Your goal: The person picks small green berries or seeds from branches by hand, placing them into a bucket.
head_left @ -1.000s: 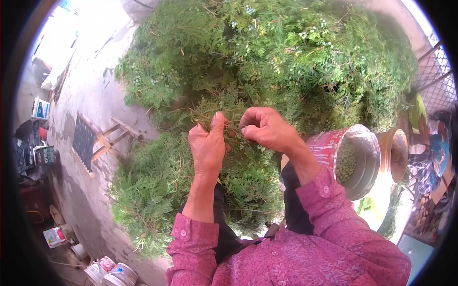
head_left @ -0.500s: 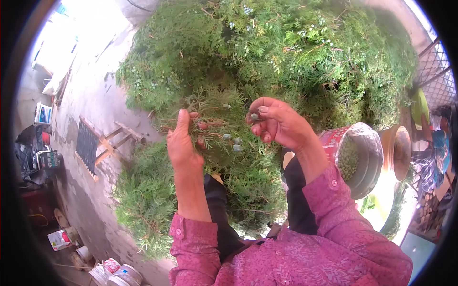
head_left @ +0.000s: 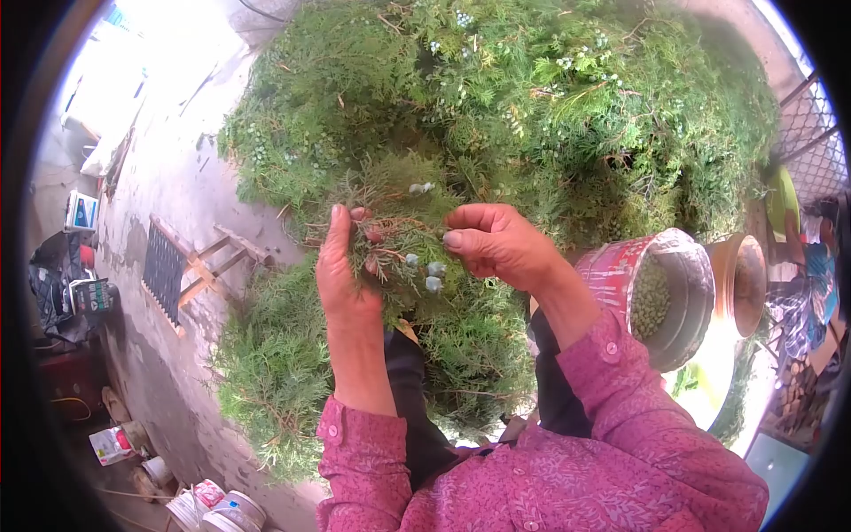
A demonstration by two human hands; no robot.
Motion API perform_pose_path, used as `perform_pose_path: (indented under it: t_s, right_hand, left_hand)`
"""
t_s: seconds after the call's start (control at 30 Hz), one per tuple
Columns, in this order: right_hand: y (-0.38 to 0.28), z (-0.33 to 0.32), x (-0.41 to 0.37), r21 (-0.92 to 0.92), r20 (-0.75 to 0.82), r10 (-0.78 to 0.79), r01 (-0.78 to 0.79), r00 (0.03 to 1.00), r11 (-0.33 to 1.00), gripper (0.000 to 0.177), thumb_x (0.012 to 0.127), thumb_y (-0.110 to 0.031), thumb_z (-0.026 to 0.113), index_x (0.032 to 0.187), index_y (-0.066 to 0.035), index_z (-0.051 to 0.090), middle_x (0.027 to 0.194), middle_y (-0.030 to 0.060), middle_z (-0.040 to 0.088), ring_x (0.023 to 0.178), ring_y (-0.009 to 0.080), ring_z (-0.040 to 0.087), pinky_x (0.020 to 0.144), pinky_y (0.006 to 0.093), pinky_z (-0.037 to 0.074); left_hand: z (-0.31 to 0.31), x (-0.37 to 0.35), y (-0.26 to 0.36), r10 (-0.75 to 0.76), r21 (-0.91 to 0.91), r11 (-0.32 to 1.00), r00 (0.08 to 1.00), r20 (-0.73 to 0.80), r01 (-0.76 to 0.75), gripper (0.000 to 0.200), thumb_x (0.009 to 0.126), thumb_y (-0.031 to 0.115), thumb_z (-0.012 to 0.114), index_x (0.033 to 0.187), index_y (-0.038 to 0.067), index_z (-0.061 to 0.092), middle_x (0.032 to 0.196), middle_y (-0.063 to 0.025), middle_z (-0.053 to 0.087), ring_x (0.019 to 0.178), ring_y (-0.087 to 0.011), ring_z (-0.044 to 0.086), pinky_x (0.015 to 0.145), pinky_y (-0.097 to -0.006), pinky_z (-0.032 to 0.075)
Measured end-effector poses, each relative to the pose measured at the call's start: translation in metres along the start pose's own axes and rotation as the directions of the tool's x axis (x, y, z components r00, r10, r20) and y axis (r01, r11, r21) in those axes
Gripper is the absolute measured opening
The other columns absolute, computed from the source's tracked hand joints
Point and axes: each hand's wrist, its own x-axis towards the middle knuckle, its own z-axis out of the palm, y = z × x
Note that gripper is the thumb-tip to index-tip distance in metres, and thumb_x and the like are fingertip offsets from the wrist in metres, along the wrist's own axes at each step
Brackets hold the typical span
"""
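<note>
Gripping green sprig [head_left: 399, 213], left hand [head_left: 346, 279] is curling round it, left of red bucket [head_left: 603, 270]; right hand [head_left: 501, 248] is hovering between sprig and bucket, half-curled, can't tell if it's pinching anything.

And there's fierce light at the upper left, burning that corner to plain white, the pale floor [head_left: 182, 173] dissolving into it! Down the lower left it drops right off, clutter [head_left: 75, 301] sunk in murk. Centre frame now: soft, even light on the left hand [head_left: 350, 275] and right hand [head_left: 510, 250], fairly clear, though fine twig detail smears. Dark pockets among the green branches [head_left: 620, 115], milky haze at their upper right. Another blown-out patch flares below the red bucket [head_left: 605, 270], lower right. And a black ring swallows the corners, fisheye curving everything, wire mesh [head_left: 811, 137] tinted violet at far right!
</note>
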Motion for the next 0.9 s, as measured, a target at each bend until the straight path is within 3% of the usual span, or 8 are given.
perform_pose_path:
  t_s: [0.27,0.33,0.5,0.57,0.63,0.67,0.73,0.9]
  right_hand:
    - [0.007,0.000,0.007,0.030,-0.052,-0.053,0.054,0.997,0.998,0.014,0.076,-0.016,0.065,0.083,-0.004,0.061,0.064,-0.0036,0.054,0.050,0.0050,0.046,0.045,0.0202,0.036]
    - [0.009,0.002,0.011,-0.542,-0.225,-0.239,0.083,0.945,0.837,0.014,0.073,-0.014,0.061,0.076,-0.001,0.061,0.062,-0.0005,0.057,0.052,0.0082,0.050,0.048,0.0221,0.039]
    - [0.016,-0.006,0.019,-0.708,-0.325,-0.328,0.002,0.887,0.706,0.016,0.072,-0.015,0.058,0.073,0.001,0.061,0.061,0.0031,0.059,0.053,0.0112,0.053,0.050,0.0226,0.040]
    - [0.010,-0.019,0.016,-0.720,-0.353,-0.315,-0.041,0.881,0.692,0.015,0.074,-0.015,0.057,0.075,0.000,0.062,0.061,0.0032,0.059,0.053,0.0114,0.053,0.049,0.0221,0.040]
    - [-0.008,-0.036,0.009,-0.056,-0.345,-0.041,0.023,0.938,0.998,0.014,0.076,-0.012,0.055,0.085,-0.003,0.061,0.072,0.0049,0.061,0.060,0.0118,0.056,0.050,0.0207,0.041]
    - [-0.011,-0.033,0.008,-0.064,-0.336,-0.039,0.018,0.941,0.998,0.014,0.076,-0.012,0.055,0.085,-0.003,0.061,0.072,0.0049,0.061,0.060,0.0118,0.056,0.050,0.0207,0.041]
    - [-0.018,-0.023,-0.001,0.325,-0.198,-0.149,0.208,0.969,0.923,0.019,0.076,-0.004,0.053,0.096,-0.002,0.055,0.088,0.0104,0.060,0.067,0.0118,0.057,0.045,0.0157,0.041]
    - [-0.018,-0.023,0.007,0.263,-0.077,-0.203,0.216,0.976,0.940,0.019,0.081,-0.011,0.058,0.097,-0.002,0.055,0.089,0.0066,0.059,0.069,0.0097,0.058,0.051,0.0190,0.043]
  left_hand:
    - [0.008,-0.010,0.006,0.028,0.092,0.995,1.000,-0.001,-0.028,0.019,0.087,0.026,0.058,0.085,0.007,0.056,0.070,-0.0035,0.056,0.056,-0.0115,0.053,0.044,-0.0230,0.043]
    - [0.020,-0.025,0.005,0.128,0.191,0.974,0.992,-0.017,-0.123,0.020,0.086,0.026,0.058,0.084,0.006,0.057,0.071,-0.0041,0.058,0.056,-0.0115,0.054,0.041,-0.0223,0.041]
    - [0.022,-0.032,-0.003,0.261,0.289,0.924,0.965,0.007,-0.252,0.022,0.086,0.024,0.059,0.083,0.003,0.057,0.073,-0.0054,0.060,0.056,-0.0126,0.055,0.041,-0.0225,0.042]
    - [0.008,-0.026,0.003,0.504,0.588,0.646,0.851,0.152,-0.487,0.021,0.087,0.024,0.058,0.084,0.003,0.057,0.073,-0.0048,0.060,0.056,-0.0123,0.055,0.044,-0.0233,0.044]
    - [0.015,-0.025,0.018,0.415,0.375,0.844,0.910,-0.003,-0.384,0.020,0.087,0.024,0.058,0.083,0.004,0.058,0.074,-0.0042,0.060,0.056,-0.0117,0.054,0.045,-0.0233,0.044]
    - [0.017,-0.025,0.023,0.281,0.107,0.958,0.950,-0.135,-0.268,0.019,0.087,0.024,0.058,0.083,0.005,0.058,0.074,-0.0037,0.060,0.055,-0.0112,0.053,0.046,-0.0232,0.044]
    - [0.013,-0.021,0.018,0.211,0.069,0.976,0.973,-0.097,-0.205,0.019,0.086,0.023,0.059,0.083,0.005,0.058,0.071,-0.0032,0.058,0.055,-0.0111,0.053,0.047,-0.0231,0.044]
    - [0.005,-0.010,0.011,0.109,0.069,0.992,0.994,-0.022,-0.107,0.018,0.086,0.022,0.058,0.082,0.005,0.058,0.069,-0.0036,0.057,0.055,-0.0111,0.054,0.049,-0.0241,0.045]
